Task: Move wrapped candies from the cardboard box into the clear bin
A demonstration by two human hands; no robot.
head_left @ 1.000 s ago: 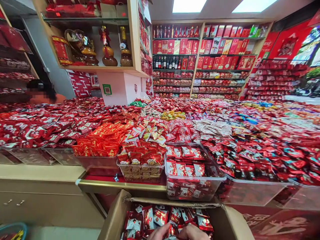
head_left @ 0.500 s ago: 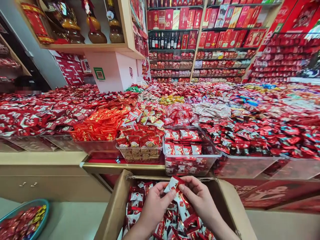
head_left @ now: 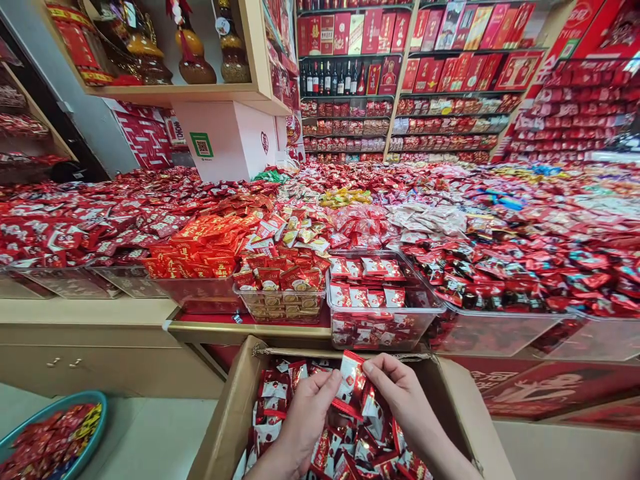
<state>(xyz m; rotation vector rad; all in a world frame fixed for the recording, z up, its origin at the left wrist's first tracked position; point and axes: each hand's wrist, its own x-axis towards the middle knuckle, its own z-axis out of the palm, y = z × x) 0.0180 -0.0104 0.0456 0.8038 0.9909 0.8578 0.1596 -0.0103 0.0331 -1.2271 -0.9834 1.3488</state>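
The cardboard box (head_left: 230, 427) sits before the clear bin (head_left: 380, 320), a basket (head_left: 75, 427) at its left

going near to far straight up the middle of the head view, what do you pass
cardboard box of candy packets → both hands, left hand and right hand, pinching a red-and-white packet → clear tub of matching packets → heaped candy display → back wall shelves

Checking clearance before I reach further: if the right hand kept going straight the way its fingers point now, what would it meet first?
The right hand points up-left toward the red-and-white packets it pinches; beyond them it would likely meet the left hand fingertips, though depth is unclear.
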